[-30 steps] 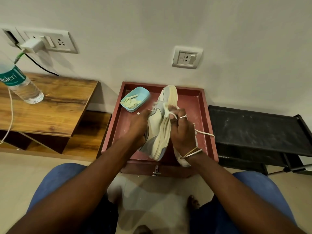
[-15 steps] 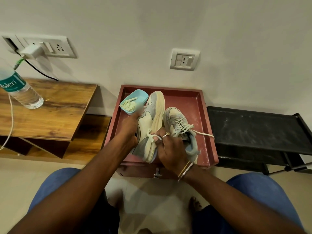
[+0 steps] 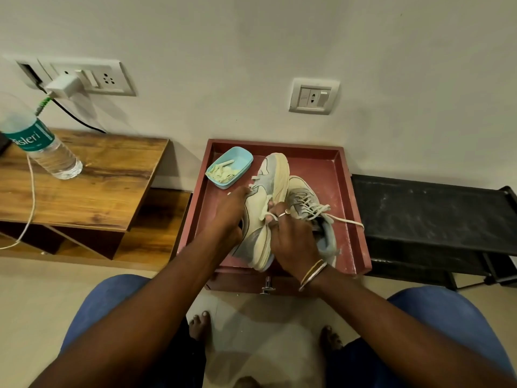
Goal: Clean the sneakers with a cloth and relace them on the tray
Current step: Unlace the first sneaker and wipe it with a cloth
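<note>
A water bottle (image 3: 47,151) stands on the wooden shelf (image 3: 92,180) at the left, and a blue dish (image 3: 230,167) sits in the far left corner of the red tray (image 3: 353,219). The left hand (image 3: 229,217) grips the side of a cream sneaker (image 3: 267,208) tipped on its edge over the tray. The right hand (image 3: 291,239) pinches that shoe's lace (image 3: 269,217) between closed fingers, and the second sneaker (image 3: 313,211) lies just beside it, on the tray, its loose lace trailing right
</note>
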